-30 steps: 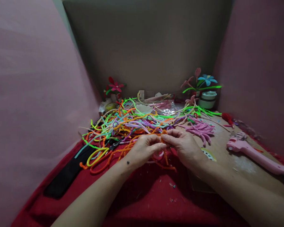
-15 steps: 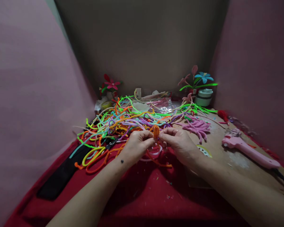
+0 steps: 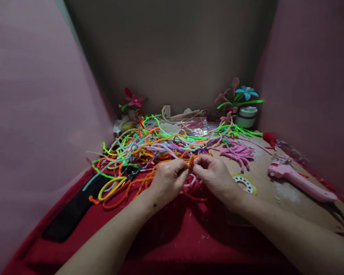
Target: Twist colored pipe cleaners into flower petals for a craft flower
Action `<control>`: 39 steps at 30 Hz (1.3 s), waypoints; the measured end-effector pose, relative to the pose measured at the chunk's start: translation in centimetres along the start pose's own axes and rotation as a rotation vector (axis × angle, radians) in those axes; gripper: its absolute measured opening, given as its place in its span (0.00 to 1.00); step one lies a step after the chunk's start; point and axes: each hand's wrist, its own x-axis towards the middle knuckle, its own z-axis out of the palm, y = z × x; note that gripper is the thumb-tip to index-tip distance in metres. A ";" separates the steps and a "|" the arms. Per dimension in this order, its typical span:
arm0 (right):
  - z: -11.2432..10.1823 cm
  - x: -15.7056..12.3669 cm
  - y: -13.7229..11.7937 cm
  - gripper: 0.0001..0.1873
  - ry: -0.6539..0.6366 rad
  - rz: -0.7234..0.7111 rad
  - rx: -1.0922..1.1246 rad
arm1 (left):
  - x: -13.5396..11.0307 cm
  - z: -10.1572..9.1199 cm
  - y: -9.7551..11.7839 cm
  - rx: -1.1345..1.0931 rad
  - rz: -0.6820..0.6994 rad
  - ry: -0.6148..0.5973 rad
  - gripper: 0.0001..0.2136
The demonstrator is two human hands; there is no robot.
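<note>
Both hands meet at the middle of the table, just in front of a tangled heap of pipe cleaners (image 3: 149, 147) in many colours. Between their fingertips stands a small piece of folded orange pipe cleaner (image 3: 191, 162). My left hand (image 3: 169, 176) pinches it from the left with thumb and forefinger. From the right, my right hand (image 3: 213, 173) grips it, fingers curled. An orange strand shows behind the right fingertips; whether it joins the piece, I cannot tell. Below the hands a pale pink loop (image 3: 192, 180) lies on the red cloth (image 3: 172, 244).
Scissors (image 3: 114, 193) with yellow and orange handles lie left, near a black flat case (image 3: 71, 214). On the right board are a pink glue gun (image 3: 301, 181), a white perforated ring (image 3: 246, 184) and pink pipe cleaners (image 3: 237, 152). A lidded jar (image 3: 246, 117) and pipe-cleaner flowers (image 3: 134, 100) stand behind.
The orange piece now shows a narrower side between the fingers. My right hand has shifted slightly, uncovering more of the white ring, and my left hand has turned a little.
</note>
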 end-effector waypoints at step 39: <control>-0.7 0.5 0.0 0.10 -0.118 0.013 0.237 | 0.6 -0.4 1.0 -0.571 -0.403 -0.175 0.07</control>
